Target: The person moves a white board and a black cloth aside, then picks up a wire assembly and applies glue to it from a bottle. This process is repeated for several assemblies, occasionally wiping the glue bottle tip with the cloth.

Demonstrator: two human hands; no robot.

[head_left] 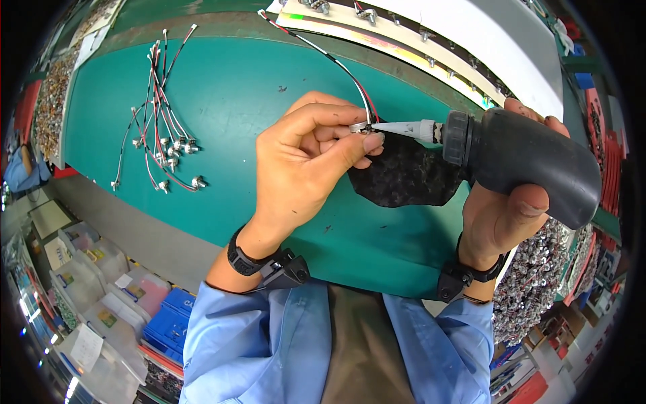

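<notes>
Between the thumb and fingers of my left hand [296, 165] is pinched a small round metal part [359, 126]. Its red, black and white wires [340, 62] run up and away to the far left, ending in a small white plug. My right hand [494, 222] grips a black squeeze bottle [531, 158] lying nearly level. The bottle's white tapered nozzle [407, 128] points left, its tip at the metal part by my left thumb. Beneath the nozzle lies a black stained patch [410, 176] on the green mat [229, 128].
Several wired metal parts [165, 145] lie spread on the mat's left side. A pale rack [397, 34] at the far edge carries more metal parts. A large heap of wired parts [531, 279] is at right. Plastic bins [111, 276] and a blue crate [169, 322] stand lower left.
</notes>
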